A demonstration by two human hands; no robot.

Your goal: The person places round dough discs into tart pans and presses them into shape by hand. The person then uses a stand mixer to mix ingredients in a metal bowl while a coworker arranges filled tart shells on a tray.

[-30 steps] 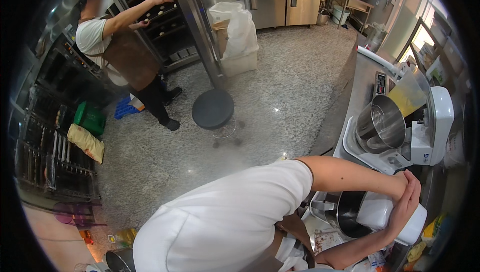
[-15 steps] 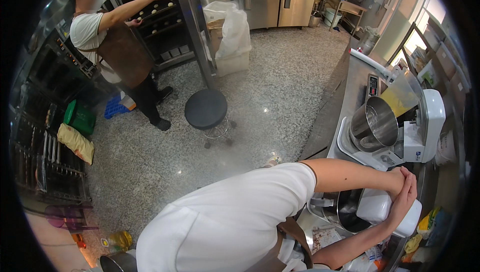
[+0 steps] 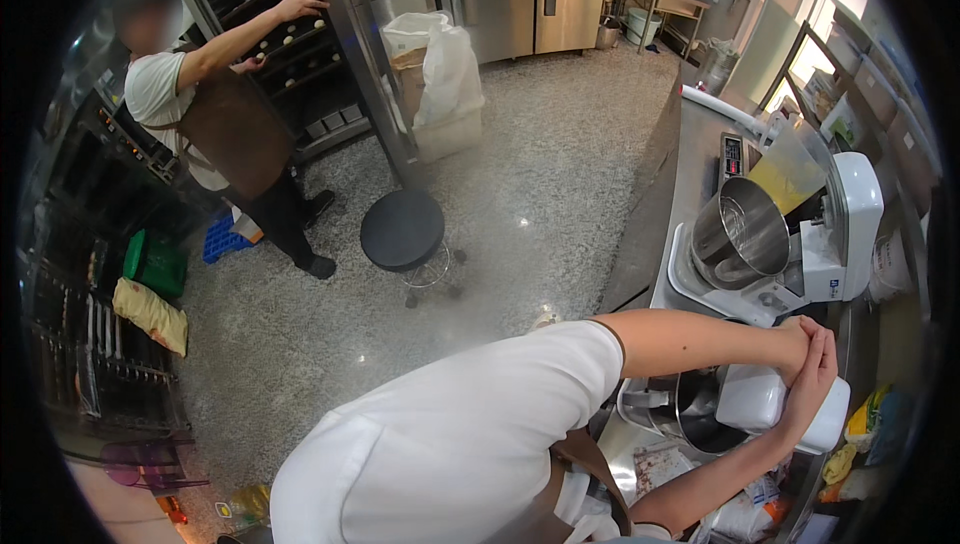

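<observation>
My left hand [image 3: 795,342] and my right hand [image 3: 820,359] are folded together over the head of a white stand mixer [image 3: 752,396]. My right hand's fingers lie closed over the left hand, whose own fingers are largely hidden. My forearms rest on or just above the mixer head; which of these I cannot tell. Under that head stands a steel mixing bowl [image 3: 700,414] with a handle, partly covered by the head and my arm. Beyond my left arm is a second white stand mixer [image 3: 855,209] with a steel bowl [image 3: 740,234], and behind it a clear plastic jug [image 3: 792,166] holding something yellow.
A digital scale [image 3: 733,156] sits on the steel counter [image 3: 700,134]. On the floor stand a black round stool [image 3: 403,230] and a white bin with a bag [image 3: 450,124]. At far left a co-worker in a brown apron [image 3: 235,129] reaches toward a tall rack [image 3: 330,74] of trays.
The view has shifted slightly, so the room appears moved a little left. My hands stay folded over the mixer. The co-worker keeps an arm raised at the rack.
</observation>
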